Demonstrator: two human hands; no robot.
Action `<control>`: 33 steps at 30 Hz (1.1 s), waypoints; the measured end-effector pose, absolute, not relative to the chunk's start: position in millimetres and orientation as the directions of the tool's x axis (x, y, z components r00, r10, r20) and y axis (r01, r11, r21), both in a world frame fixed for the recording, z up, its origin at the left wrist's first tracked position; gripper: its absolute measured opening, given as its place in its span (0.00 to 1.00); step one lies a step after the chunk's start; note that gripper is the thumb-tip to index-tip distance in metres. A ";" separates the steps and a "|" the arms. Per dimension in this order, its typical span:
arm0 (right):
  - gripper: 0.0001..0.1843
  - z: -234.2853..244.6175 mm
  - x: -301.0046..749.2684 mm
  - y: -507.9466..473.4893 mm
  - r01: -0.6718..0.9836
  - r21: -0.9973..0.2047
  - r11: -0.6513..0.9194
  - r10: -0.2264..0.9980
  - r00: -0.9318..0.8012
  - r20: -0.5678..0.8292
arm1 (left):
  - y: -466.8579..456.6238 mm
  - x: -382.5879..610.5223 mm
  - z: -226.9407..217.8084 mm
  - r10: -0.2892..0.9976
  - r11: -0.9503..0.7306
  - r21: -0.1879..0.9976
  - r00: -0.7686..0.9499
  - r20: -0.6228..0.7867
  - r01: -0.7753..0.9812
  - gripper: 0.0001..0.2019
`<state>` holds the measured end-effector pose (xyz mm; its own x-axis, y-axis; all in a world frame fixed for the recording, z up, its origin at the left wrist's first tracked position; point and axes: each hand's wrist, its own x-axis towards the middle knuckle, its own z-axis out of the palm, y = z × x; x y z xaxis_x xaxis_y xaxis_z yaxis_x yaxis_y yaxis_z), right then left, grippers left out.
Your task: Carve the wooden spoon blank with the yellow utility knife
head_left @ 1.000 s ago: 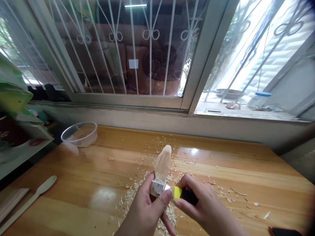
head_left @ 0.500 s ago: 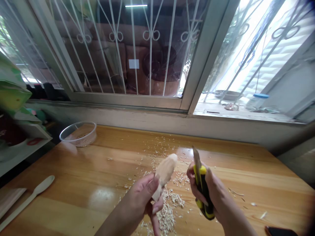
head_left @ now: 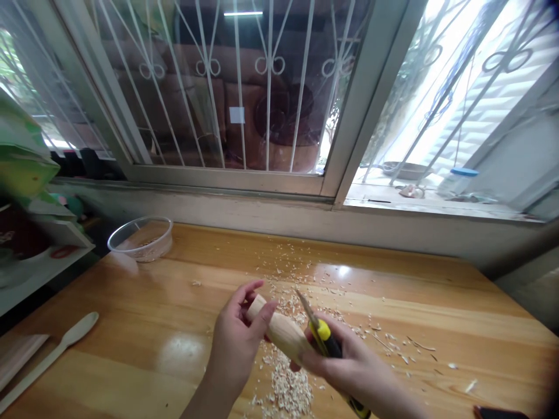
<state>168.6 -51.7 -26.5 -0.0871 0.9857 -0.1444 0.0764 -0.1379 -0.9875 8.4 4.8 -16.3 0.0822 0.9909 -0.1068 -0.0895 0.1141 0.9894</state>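
A pale, rounded piece of carved wood [head_left: 286, 336] lies slantwise between my two hands over the table. My left hand [head_left: 240, 331] grips its narrower, flat-cut upper end between thumb and fingers. My right hand [head_left: 349, 355] is closed around a yellow-and-black utility knife [head_left: 325, 334], whose blade points up and to the left, above the wood and apart from it. The right thumb presses against the wood's lower right end. Beneath the hands is a heap of wood shavings [head_left: 292, 391], with more scattered toward the wall.
A clear plastic bowl [head_left: 144, 256] with some bits inside stands at the back left. A wooden spoon [head_left: 65, 343] and a flat wooden piece [head_left: 21, 352] lie at left. A dark phone-like object [head_left: 498, 412] sits at the lower right edge. A barred window [head_left: 236, 180] rises behind the table [head_left: 144, 308].
The wood has been turned around, its rounded end now toward my right hand. My right hand has moved left with the knife and now touches the wood; my left hand has shifted slightly left.
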 end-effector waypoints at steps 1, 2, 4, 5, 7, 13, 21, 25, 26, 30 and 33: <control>0.14 -27.9 164.8 -52.0 0.038 -0.989 -0.144 0.983 -0.109 -0.147 | 3.4 10.1 -17.5 0.993 0.098 0.986 0.075 -0.088 -0.138 0.24; 0.13 -29.6 161.7 -51.8 0.002 -0.989 -0.145 0.981 -0.133 -0.144 | 1.2 12.3 -19.0 0.994 0.091 0.977 0.081 -0.076 -0.191 0.26; 0.13 -33.3 158.2 -50.4 -0.028 -0.992 -0.123 0.981 -0.155 -0.117 | -4.6 17.5 -22.1 0.981 0.122 0.947 0.178 -0.071 -0.298 0.35; 0.13 -34.6 157.7 -49.3 -0.025 -0.995 -0.093 0.986 -0.142 -0.088 | -7.8 20.1 -23.3 0.971 0.143 0.926 0.232 -0.062 -0.350 0.37; 0.13 -34.9 158.1 -47.4 -0.003 -1.000 -0.026 0.996 -0.085 -0.026 | -13.4 24.2 -24.3 0.950 0.177 0.887 0.309 -0.041 -0.426 0.33; 0.12 -19.2 164.6 -52.0 0.136 -0.990 0.034 0.996 -0.089 0.022 | -16.8 21.7 -18.5 0.875 0.232 0.929 0.479 -0.069 -0.289 0.14; 0.17 -2.4 200.0 -64.3 0.686 -0.689 0.232 0.962 -0.057 0.267 | -19.4 14.8 -4.1 0.817 0.380 0.881 0.550 -0.175 -0.283 0.18; 0.20 -1.2 196.5 -65.5 0.815 -0.491 0.309 0.922 -0.129 0.366 | -24.1 10.6 -1.9 0.775 0.350 0.932 0.589 -0.229 -0.099 0.25; 0.21 -1.7 194.3 -65.4 0.832 -0.453 0.319 0.913 -0.141 0.383 | -25.3 9.9 -2.1 0.774 0.338 0.938 0.587 -0.235 -0.071 0.25; 0.26 -3.4 188.9 -64.8 0.856 -0.396 0.333 0.906 -0.173 0.387 | -29.0 9.6 -2.5 0.773 0.361 0.929 0.585 -0.246 -0.086 0.21; 0.27 -3.0 189.6 -64.9 0.849 -0.408 0.337 0.913 -0.187 0.364 | -29.5 11.3 -3.4 0.755 0.435 0.892 0.590 -0.285 -0.126 0.22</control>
<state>189.6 -64.9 -3.0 -0.1871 0.9126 0.3636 0.8488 0.3365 -0.4078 11.3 -29.5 -3.4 0.5903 0.7551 -0.2852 -0.1257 0.4351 0.8916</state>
